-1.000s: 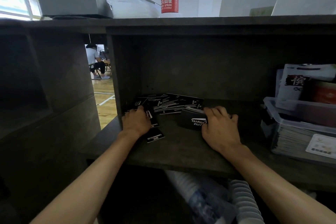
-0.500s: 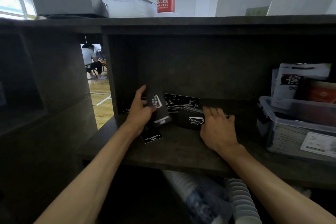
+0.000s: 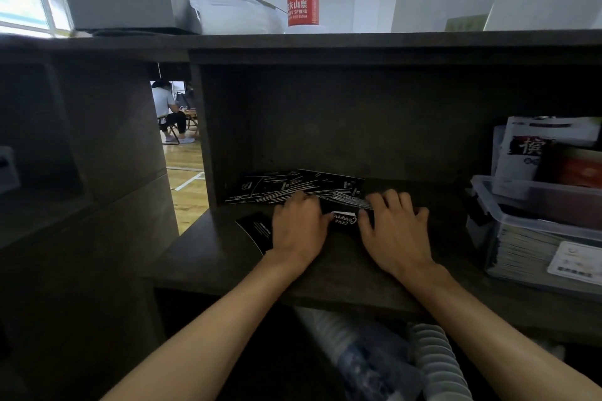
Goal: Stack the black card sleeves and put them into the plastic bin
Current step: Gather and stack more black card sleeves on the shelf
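I see both hands palm-down on the shelf (image 3: 228, 257), the left hand (image 3: 298, 226) and right hand (image 3: 395, 231) flat, fingers straight, pressing the black sleeves (image 3: 293, 187). The sleeves fan out left to right at the back, overlapping; their count is unclear. The bin (image 3: 534, 202) sits right, cut off.

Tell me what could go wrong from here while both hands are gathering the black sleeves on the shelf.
1. The scattered sleeves lie fanned and overlapping, so pushing them together may jam or bend edges rather than square a stack.
2. One loose sleeve lies apart near the shelf's front, beside the left hand; it could be missed or knocked off.
3. The plastic bin already looks well filled, so the stack may fit poorly.
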Available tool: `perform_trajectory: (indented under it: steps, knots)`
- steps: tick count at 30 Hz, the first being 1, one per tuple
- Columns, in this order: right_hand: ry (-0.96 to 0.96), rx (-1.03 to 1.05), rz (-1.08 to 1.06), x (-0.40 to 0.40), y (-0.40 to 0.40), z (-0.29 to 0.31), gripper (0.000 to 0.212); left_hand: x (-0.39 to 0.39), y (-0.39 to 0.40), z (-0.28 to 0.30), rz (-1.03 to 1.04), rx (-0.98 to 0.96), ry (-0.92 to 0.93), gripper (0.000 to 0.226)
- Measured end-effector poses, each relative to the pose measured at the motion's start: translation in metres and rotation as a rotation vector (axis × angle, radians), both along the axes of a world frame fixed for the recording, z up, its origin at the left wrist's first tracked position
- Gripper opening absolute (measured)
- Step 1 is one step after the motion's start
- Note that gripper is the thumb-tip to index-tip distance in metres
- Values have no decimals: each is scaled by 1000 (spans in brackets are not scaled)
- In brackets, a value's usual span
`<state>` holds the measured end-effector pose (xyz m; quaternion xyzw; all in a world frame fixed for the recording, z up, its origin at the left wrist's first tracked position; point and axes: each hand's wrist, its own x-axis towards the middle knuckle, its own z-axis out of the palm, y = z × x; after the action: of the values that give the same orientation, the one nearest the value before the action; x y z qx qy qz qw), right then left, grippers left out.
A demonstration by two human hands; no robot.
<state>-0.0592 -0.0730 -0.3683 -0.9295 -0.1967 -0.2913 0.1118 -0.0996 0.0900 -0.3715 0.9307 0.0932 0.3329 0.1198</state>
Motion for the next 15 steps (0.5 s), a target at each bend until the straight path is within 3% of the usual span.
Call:
perform_trajectory:
  steps: [2,7,11,15]
  knots:
    - [10,-27,4,0,0,-1,44,2,-6,-4,-93,-3,17,25]
    - [104,6,29,2,1,-3,46,1,4,-2,-236,-261,45,51]
    - [152,13,2,9,5,5,55,-4,6,-5,-341,-224,125,57]
    - [73,-53,-5,7,5,-3,51,-15,44,3,-302,-202,111,46]
